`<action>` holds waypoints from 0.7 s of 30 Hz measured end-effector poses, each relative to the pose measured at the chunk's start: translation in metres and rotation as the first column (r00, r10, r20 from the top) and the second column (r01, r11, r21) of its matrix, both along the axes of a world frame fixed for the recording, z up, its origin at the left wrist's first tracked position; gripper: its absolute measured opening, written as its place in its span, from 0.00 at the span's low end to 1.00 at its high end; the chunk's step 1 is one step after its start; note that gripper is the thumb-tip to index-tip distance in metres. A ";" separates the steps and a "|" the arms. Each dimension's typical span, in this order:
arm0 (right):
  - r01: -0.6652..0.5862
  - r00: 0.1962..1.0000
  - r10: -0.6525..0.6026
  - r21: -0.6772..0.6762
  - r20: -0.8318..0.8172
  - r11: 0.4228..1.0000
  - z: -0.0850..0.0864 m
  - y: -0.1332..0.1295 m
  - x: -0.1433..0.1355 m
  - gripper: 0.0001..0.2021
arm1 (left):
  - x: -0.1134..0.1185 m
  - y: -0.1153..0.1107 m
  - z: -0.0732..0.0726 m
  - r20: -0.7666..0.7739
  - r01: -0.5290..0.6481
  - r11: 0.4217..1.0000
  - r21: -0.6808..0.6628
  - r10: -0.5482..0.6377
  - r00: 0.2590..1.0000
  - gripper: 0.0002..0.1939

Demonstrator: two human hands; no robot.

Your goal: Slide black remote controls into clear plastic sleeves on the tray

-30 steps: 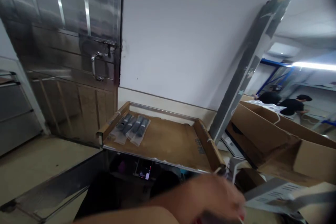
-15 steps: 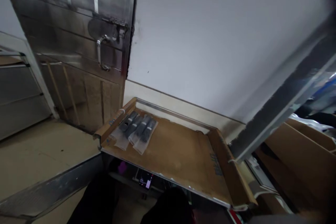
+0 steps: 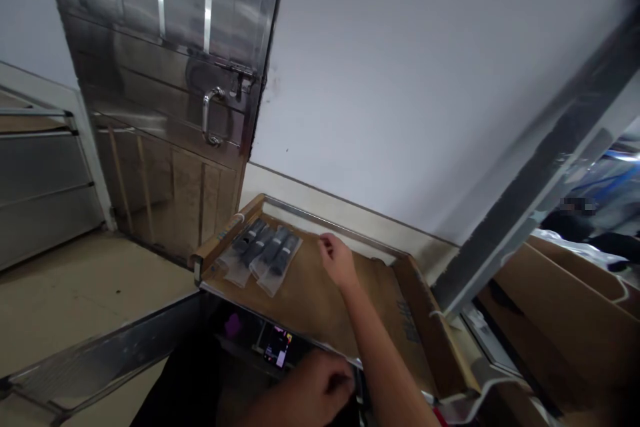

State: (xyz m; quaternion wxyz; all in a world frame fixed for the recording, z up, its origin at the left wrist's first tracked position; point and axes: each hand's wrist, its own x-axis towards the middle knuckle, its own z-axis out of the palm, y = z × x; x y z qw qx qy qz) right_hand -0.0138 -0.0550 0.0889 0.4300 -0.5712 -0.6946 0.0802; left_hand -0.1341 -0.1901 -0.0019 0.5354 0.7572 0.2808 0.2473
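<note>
Above the middle of the cardboard-lined tray, my right hand (image 3: pixel 337 260) reaches in from the lower right, its fingers bent and slightly apart. No object shows in it. My left hand (image 3: pixel 327 380) is low in the view, in front of the tray's near edge; its fingers are curled and blurred, and nothing can be made out in them. Dark items in clear plastic bags (image 3: pixel 265 250), with pale bands round them, lie side by side at the tray's left end, to the left of my right hand. The tray (image 3: pixel 370 300) has raised cardboard sides.
A metal door (image 3: pixel 165 93) with a handle stands at the back left, beside a white wall (image 3: pixel 390 93). Below the tray is a lit phone screen (image 3: pixel 277 347). Large cardboard boxes (image 3: pixel 565 313) stand on the right. Part of a person shows at the far right.
Both my hands have come into view, the right over the tray and the left in front of it. The camera view has shifted slightly. The bagged items still lie at the left end.
</note>
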 end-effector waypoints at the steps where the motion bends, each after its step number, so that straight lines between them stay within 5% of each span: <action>1: 0.140 0.981 -0.145 -0.042 -0.128 0.989 -0.024 0.012 0.023 0.15 | -0.008 0.009 0.000 -0.007 -0.054 0.998 0.018 0.054 0.999 0.10; 3: 0.315 0.893 -0.333 -0.107 -0.302 0.943 -0.072 0.023 0.059 0.18 | -0.030 0.037 0.009 -0.007 -0.186 0.979 0.083 0.187 0.982 0.11; 5: 0.334 0.852 -0.364 -0.147 -0.375 0.931 -0.107 0.024 0.079 0.19 | -0.052 0.078 0.025 -0.021 -0.317 0.921 0.227 0.330 0.944 0.11; 7: 0.312 0.883 -0.344 -0.148 -0.319 0.939 -0.122 0.023 0.083 0.18 | -0.064 0.123 0.040 -0.045 -0.468 0.763 0.446 0.541 0.840 0.09; 9: 0.311 0.909 -0.336 -0.137 -0.246 0.941 -0.123 0.022 0.079 0.16 | -0.063 0.160 0.045 -0.162 -0.507 0.627 0.592 0.708 0.688 0.09; 12: 0.344 0.902 -0.367 -0.132 -0.228 0.929 -0.117 0.023 0.076 0.17 | -0.045 0.185 0.030 -0.348 -0.407 0.620 0.671 0.748 0.565 0.11; 17: 0.345 0.895 -0.371 -0.145 -0.246 0.927 -0.118 0.025 0.080 0.17 | -0.024 0.177 -0.006 -0.273 -0.411 0.559 0.720 0.773 0.573 0.16; 21: 0.348 0.895 -0.373 -0.140 -0.244 0.927 -0.119 0.026 0.081 0.16 | -0.026 0.176 -0.009 -0.275 -0.396 0.581 0.711 0.748 0.604 0.17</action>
